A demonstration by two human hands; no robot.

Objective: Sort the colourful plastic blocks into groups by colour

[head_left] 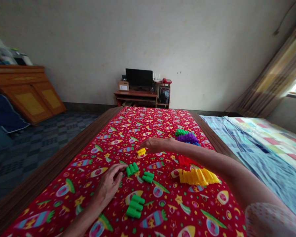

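Observation:
My left hand (111, 182) rests low over the red patterned cloth, thumb and fingers apart. Its index fingertip touches the left edge of a green ridged toy block (132, 169). Farther forward, my right hand (151, 144) reaches across from the right, its fingers closed at a small yellow toy block (141, 151); the fingers partly cover that block. Between my arms lies another green block (148, 177), and a larger green block piece (135, 206) lies nearer to me. Under my right forearm, red blocks (185, 160) are partly hidden.
A row of yellow blocks (199, 176) lies at the right, with purple blocks (187, 137) and green blocks (184, 132) farther back. The cloth (153, 118) covers a brown table (64, 164). Beyond stands a desk with a monitor (139, 78); a bed (251, 158) is at the right.

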